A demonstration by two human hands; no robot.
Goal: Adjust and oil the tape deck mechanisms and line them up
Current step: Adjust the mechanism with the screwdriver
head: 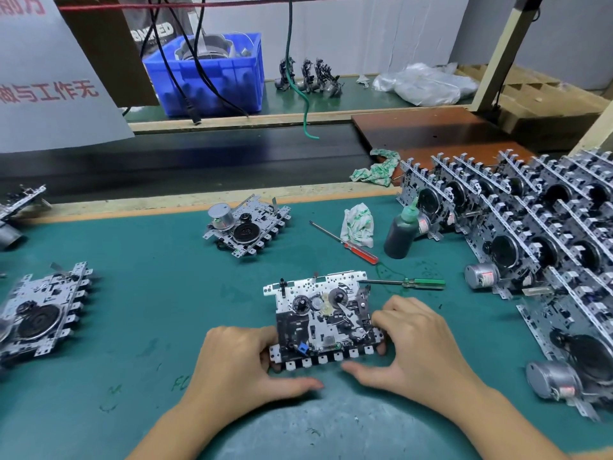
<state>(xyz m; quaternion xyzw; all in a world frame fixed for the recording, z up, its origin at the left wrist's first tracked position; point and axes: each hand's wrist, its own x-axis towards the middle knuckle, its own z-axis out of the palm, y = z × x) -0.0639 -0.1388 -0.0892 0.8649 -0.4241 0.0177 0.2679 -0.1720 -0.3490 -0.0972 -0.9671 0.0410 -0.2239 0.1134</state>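
You are gripping the tape deck mechanism [323, 318] with your left hand [247, 363] and right hand [414, 340] grasping its opposite ends, while the green screwdriver [403, 283] is lying just beyond your right fingers.

The mat [139, 293] is teal, worn paler at six o'clock, and the mechanism [323, 318] at its centre is silver and black with a small blue part. At one o'clock lie a red-handled screwdriver [345, 242], a green-handled screwdriver [403, 282], a dark bottle [401, 235] with a green cap and a white rag [358, 225] printed green. At eleven o'clock stands a bright blue crate [212, 78].
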